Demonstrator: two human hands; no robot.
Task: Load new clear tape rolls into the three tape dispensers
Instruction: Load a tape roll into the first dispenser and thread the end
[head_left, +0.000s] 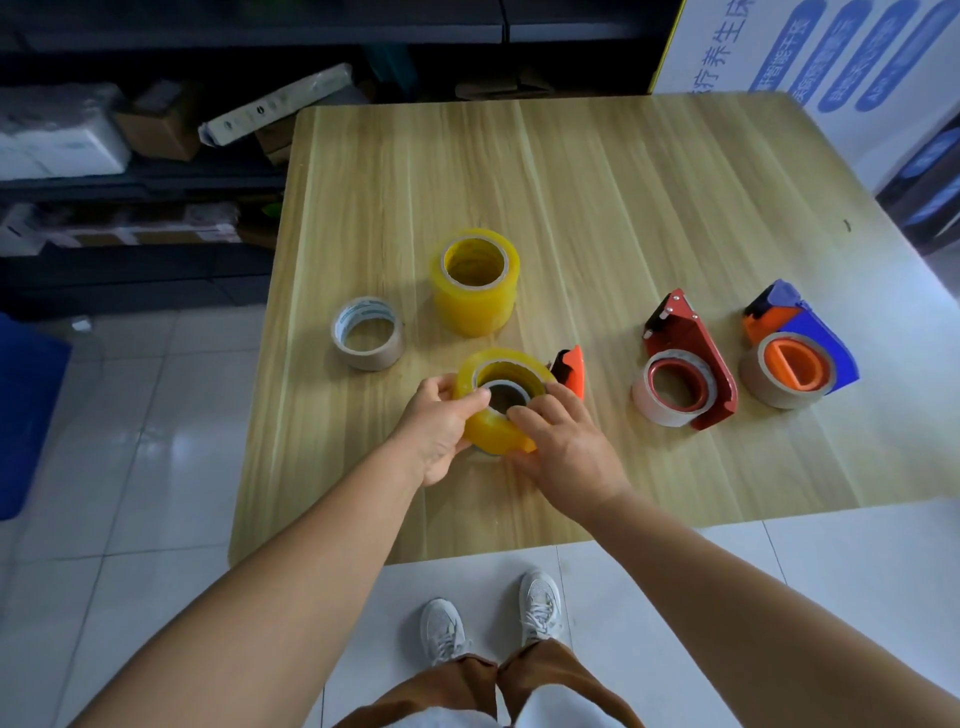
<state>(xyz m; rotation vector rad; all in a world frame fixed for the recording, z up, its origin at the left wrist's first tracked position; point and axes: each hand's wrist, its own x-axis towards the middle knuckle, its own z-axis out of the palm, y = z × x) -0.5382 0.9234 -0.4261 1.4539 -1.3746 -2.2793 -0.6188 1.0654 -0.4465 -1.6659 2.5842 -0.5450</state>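
Both hands hold a yellowish clear tape roll (488, 423) near the table's front middle. My left hand (441, 428) grips its left side, thumb on the top rim. My right hand (558, 441) holds its right side, fingertips at the core. The roll sits over an orange dispenser (570, 370), mostly hidden beneath it. A stack of yellow clear rolls (475, 283) stands behind. To the right lie a red dispenser (688, 358) and a blue-and-orange dispenser (800, 343), each with a brownish roll on its hub.
A loose brown tape roll (368, 333) lies left of the stack on the wooden table (623, 182). Dark shelves with boxes (156, 130) stand at the back left, and a printed white panel (831, 52) at the back right. A blue bin (26, 410) sits on the floor at left.
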